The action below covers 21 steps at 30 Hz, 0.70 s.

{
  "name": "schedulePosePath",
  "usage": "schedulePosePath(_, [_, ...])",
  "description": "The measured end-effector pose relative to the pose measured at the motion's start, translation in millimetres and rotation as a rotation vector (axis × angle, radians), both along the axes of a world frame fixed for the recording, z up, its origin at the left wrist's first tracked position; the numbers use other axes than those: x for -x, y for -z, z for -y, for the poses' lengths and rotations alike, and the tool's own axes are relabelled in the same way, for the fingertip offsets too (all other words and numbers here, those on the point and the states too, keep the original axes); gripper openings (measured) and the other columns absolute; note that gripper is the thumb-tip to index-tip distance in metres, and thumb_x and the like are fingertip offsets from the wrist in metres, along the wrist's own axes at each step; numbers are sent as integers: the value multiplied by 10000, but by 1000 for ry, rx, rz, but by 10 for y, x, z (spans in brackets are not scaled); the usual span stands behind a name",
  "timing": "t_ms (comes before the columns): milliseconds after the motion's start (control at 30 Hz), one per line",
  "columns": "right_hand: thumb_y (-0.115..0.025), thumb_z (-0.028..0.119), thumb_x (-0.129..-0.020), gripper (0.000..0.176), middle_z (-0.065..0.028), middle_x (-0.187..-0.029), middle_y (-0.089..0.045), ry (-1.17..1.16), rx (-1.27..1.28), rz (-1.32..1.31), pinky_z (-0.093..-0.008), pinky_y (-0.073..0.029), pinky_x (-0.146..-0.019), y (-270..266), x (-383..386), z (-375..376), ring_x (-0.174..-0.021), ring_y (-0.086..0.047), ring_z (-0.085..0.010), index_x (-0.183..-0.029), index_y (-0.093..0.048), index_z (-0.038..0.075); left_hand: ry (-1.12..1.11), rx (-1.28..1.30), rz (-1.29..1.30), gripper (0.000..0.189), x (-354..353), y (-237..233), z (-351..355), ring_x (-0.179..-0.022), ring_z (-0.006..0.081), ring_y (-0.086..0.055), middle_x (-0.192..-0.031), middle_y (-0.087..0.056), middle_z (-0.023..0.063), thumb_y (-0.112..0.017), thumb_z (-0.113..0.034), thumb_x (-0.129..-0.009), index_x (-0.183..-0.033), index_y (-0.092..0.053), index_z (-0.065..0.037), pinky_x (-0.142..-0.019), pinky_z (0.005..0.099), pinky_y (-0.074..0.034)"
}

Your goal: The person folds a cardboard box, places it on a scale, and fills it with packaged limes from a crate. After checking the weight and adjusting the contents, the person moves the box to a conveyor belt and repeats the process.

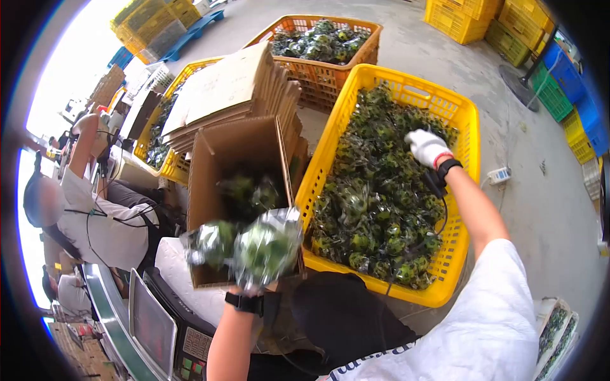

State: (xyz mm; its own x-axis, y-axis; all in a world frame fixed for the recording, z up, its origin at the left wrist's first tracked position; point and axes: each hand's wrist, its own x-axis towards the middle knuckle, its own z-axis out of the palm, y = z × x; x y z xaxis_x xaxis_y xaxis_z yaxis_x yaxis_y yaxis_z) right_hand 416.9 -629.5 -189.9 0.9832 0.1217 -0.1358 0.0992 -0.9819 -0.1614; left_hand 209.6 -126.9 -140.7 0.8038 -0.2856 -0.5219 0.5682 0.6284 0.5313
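My left hand (252,290), mostly hidden behind what it carries, is closed on clear plastic bags of green produce (264,251). These bags are in front of the opening of a cardboard box (204,159). Inside the box, more bagged greens (254,193) show blurred. My right hand (427,147), in a white glove, reaches over a yellow crate (469,190) full of small clear bags of greens (375,184). Its fingers are curled down at the bags near the crate's right side; whether a bag is between them is hidden.
Flattened cardboard boxes (216,86) are stacked behind the open box. An orange crate (318,70) of bagged greens stands beyond. At lower left is a scale (187,346). A seated person (105,222) works at the left. A fan stand (521,86) is at right.
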Motion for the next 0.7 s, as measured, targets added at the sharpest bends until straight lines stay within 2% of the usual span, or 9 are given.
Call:
schedulePosePath(100, [-479, 122, -945, 366, -200, -1276, -646, -49, 226, -111, -469, -510, -1007, 681, -9, 48, -1181, -624, -383, -1278, -624, 77, 173, -183, 103, 618, 195, -776, 236, -1061, 290, -651, -1256, -588, 167, -620, -379, -998, -1474, -426, -34, -921, 461, -575])
schedulePosePath(133, [-536, 155, -935, 387, -176, -1301, -645, -34, 346, -147, -474, -515, -1002, 769, -37, 13, -1191, -627, -373, -1312, -595, 90, 169, -64, 65, 609, 254, -797, 169, -1072, 295, -643, -1265, -577, 167, -608, -382, -1007, -1476, -428, -38, -930, 463, -569])
schedulePosePath(300, [-651, 193, -898, 781, -159, -1493, -538, 59, 388, -657, -465, -497, -1052, 317, -272, -174, -1306, -578, -351, -1598, -310, 152, 45, 162, 88, 652, 550, -851, 2, -1131, 351, -617, -1308, -534, 201, -560, -480, -1012, -1477, -434, -40, -951, 518, -553])
schedulePosePath(400, [-789, 267, -744, 887, -159, -1392, -629, 116, 256, -664, -418, -523, -1007, 155, -11, -143, -1212, -643, -329, -1538, -419, 128, -108, 183, 57, 676, 750, -1004, -4, -1128, 365, -623, -1321, -533, 223, -517, -532, -1016, -1466, -444, -32, -938, 549, -556])
schedulePosePath(467, [-841, 400, -650, 954, -137, -1216, -714, 95, 0, -852, -385, -553, -891, 226, 127, -30, -1051, -695, -278, -1497, -492, 135, -84, 12, 171, 674, 855, -1014, -74, -1105, 364, -635, -1304, -545, 223, -520, -522, -1017, -1468, -439, -27, -925, 541, -565])
schedulePosePath(533, [-867, 415, -669, 860, -103, -1110, -742, 98, -354, -706, -370, -551, -832, 287, 385, 103, -956, -699, -229, -1428, -568, 142, -101, 43, 177, 668, 956, -999, -73, -1104, 362, -634, -1302, -546, 219, -527, -511, -1017, -1466, -439, -23, -923, 536, -568])
schedulePosePath(600, [-844, 438, -765, 647, -90, -1067, -753, 198, -724, -692, -339, -546, -784, -160, 656, -27, -900, -693, -186, -1291, -661, 110, -116, 76, 174, 662, 1074, -1005, -84, -1103, 361, -634, -1300, -547, 216, -535, -500, -1017, -1463, -440, -20, -921, 532, -570])
schedulePosePath(633, [-693, 497, -919, 541, -20, -953, -738, 313, -1102, -840, -292, -506, -789, -221, 821, -51, -879, -631, -121, -1277, -663, 93, -124, 92, 174, 660, 1131, -1009, -82, -1103, 360, -633, -1298, -548, 214, -539, -494, -1017, -1462, -441, -18, -921, 530, -571])
schedulePosePath(700, [-624, 547, -964, 463, -85, -941, -744, 403, -1293, -790, -258, -453, -507, -714, 1036, -275, -642, -610, -131, -1069, -699, 102, -140, 122, 186, 654, 1250, -1027, -91, -1102, 358, -633, -1296, -549, 210, -547, -483, -1016, -1459, -441, -14, -919, 525, -573])
